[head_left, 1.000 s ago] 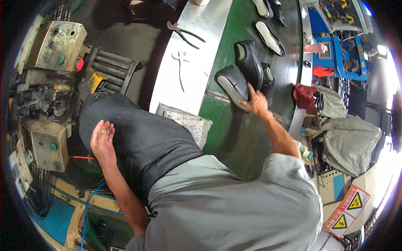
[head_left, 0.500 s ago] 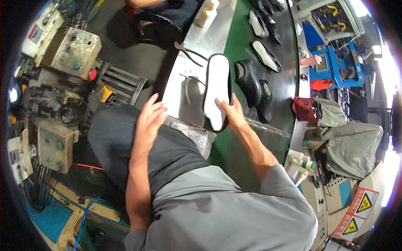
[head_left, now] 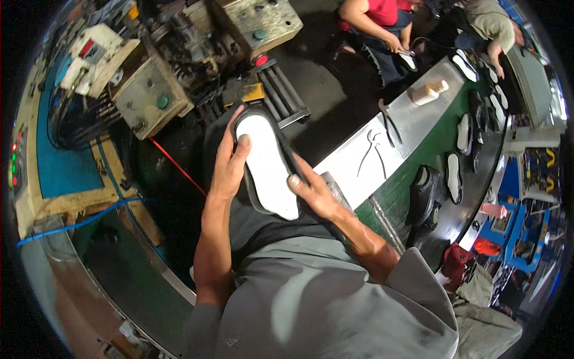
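Above my lap I hold a black shoe [head_left: 266,164] with its pale underside turned up toward me. My left hand [head_left: 229,164] wraps its left edge near the far end, thumb resting on the white bottom. On the opposite side my right hand [head_left: 315,192] grips the nearer part, thumb pressed along the edge. The shoe's upper faces down and is mostly hidden. To the right, on the metal bench edge [head_left: 359,173], lie two pairs of pincers: one with thin spread handles [head_left: 373,153] and a darker one [head_left: 390,124] beyond it.
A cream bottle [head_left: 426,94] lies farther along the bench. Several black shoes, one an upright shoe [head_left: 423,194], rest on the green conveyor belt [head_left: 397,179]. Machines with control boxes [head_left: 146,99] crowd the left. Two other people work at the far end, one in red [head_left: 382,12].
The shoe has come off the bench side to above my lap, carried left by my right hand. My left hand, free before, now holds it too. The view has swung left.
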`<state>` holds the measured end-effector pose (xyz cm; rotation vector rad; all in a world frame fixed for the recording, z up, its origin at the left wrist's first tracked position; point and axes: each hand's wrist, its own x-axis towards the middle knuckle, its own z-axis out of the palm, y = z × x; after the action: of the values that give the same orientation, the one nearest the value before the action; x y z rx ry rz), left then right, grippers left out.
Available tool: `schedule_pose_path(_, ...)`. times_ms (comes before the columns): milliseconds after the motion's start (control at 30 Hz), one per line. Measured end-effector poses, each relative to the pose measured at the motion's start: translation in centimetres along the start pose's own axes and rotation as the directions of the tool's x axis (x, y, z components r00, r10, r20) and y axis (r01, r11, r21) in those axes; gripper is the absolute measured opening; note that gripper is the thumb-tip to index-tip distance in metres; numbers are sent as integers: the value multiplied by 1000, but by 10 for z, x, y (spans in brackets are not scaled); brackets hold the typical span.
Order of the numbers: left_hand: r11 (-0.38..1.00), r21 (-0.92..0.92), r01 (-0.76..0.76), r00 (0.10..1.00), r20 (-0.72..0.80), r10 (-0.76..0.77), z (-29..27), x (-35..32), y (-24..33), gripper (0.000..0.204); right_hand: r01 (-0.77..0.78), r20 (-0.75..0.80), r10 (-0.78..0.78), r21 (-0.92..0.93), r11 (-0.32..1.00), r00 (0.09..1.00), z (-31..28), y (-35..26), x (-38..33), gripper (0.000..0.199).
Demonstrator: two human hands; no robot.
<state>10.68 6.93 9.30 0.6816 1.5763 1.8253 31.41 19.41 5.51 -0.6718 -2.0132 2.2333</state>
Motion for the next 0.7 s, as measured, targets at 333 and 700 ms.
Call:
schedule_pose_path(333, 974, 224, 43, 994, -107, -19, -6, -22, 7, 71, 155, 72, -144, -172, 973, 987, 18, -64, 74, 100)
schedule_pose_path(700, 914, 407, 3, 954, -274, 118, 10, -24, -11, 55, 288, -39, -306, -240, 927, 951, 27, -45, 78, 82)
